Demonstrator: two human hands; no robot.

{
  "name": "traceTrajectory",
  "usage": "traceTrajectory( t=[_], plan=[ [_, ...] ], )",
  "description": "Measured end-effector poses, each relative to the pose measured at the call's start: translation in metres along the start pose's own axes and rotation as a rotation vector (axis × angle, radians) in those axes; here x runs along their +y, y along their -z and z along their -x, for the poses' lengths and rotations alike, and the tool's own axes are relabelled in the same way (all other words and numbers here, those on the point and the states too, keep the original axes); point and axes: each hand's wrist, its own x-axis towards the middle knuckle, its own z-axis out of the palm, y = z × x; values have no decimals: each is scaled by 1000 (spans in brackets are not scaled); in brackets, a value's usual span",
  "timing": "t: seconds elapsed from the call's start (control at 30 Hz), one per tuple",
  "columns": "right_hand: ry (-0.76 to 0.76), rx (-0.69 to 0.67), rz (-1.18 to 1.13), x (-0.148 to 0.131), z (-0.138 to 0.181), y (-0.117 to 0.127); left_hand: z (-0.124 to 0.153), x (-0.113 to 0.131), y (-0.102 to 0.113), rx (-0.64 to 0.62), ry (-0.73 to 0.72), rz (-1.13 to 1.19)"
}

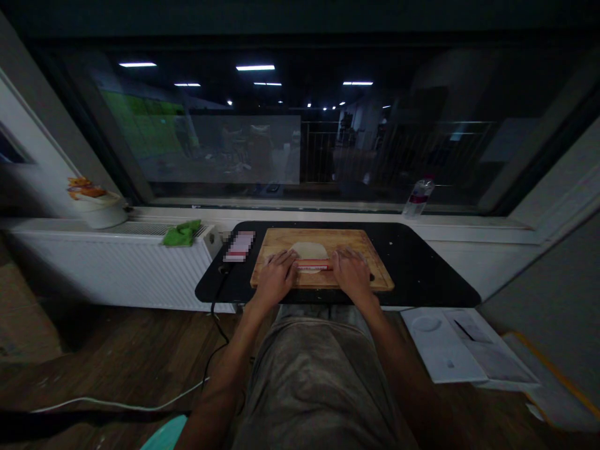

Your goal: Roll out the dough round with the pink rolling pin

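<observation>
A flat, rounded sheet of dough (308, 250) lies on a wooden cutting board (359, 240). Across its near part rests a rolling pin (313, 265) with a red-and-white printed label around its middle. My left hand (277, 274) is closed over the pin's left end, and my right hand (351, 272) is closed over its right end. Both palms face down, with the fingers curled forward over the pin. The pin's ends are hidden under my hands, and the pin covers part of the dough.
The board sits on a black tabletop (417, 269). A blurred-out phone-like object (239, 246) and a black cable (214, 306) are at the left. A green cloth (182, 234) lies on the radiator (117, 269). A plastic bottle (419, 196) stands on the sill. White boxes (445, 356) lie low at right.
</observation>
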Motion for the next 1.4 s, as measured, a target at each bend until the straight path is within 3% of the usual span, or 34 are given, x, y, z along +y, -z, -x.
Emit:
traceTrajectory(
  t=[0.37, 0.73, 1.13, 1.4],
  plan=[
    [44, 110, -75, 2, 41, -4, 36, 6, 13, 7, -58, 39],
    [-2, 1, -3, -2, 4, 3, 5, -5, -1, -15, -26, 19],
    [-22, 127, -118, -6, 56, -7, 13, -4, 6, -15, -30, 62],
    [-24, 77, -90, -2, 27, -6, 3, -3, -2, -12, -13, -11]
  ],
)
